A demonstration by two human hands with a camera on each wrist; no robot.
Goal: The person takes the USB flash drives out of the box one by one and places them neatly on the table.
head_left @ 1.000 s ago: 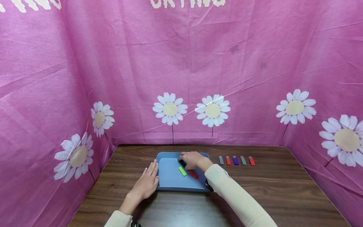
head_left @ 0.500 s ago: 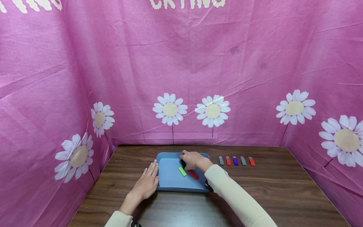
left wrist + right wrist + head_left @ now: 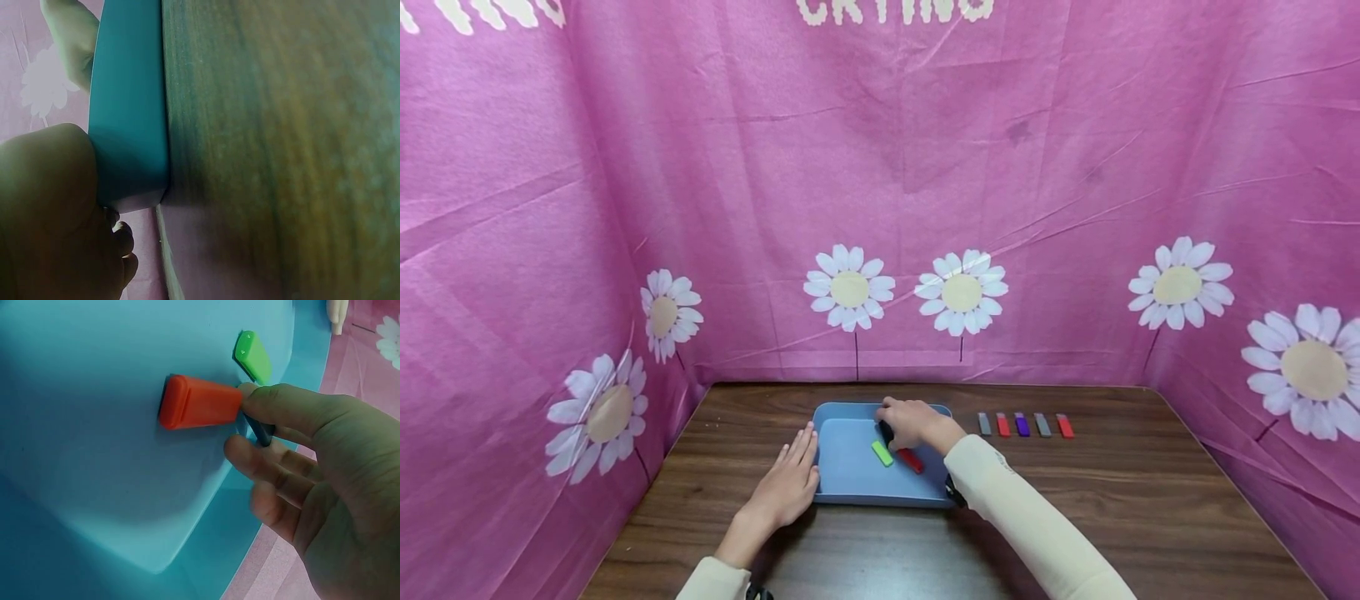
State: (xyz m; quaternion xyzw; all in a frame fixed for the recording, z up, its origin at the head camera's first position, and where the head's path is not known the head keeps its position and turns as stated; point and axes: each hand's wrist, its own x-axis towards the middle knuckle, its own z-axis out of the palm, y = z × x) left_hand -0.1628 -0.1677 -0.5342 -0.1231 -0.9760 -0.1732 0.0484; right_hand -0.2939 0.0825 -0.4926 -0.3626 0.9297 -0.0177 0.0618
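Observation:
My left hand (image 3: 787,485) lies along the left side of the blue tray (image 3: 850,501), fingers straight against its rim. In the left wrist view that hand (image 3: 50,200) is beside the tray's outer wall (image 3: 128,106). My right hand (image 3: 912,423) reaches into the tray and pinches a small black oblong piece (image 3: 886,432) between thumb and fingers. Much of this piece (image 3: 259,429) is hidden by the fingers in the right wrist view. Close to the thumb lie a flat red oblong piece (image 3: 200,403) and a shorter bright green one (image 3: 253,356), both on the tray floor.
Right of the tray, several small oblong pieces with clear ends stand in a row on the wooden table (image 3: 1112,492): grey (image 3: 985,424), red (image 3: 1003,425), purple (image 3: 1022,425) and more. A pink cloth (image 3: 895,167) with daisies encloses the table's back and sides.
My right hand has shifted very slightly, and the black piece under its fingers has moved a little to the right. The left hand and the tray have stayed in place.

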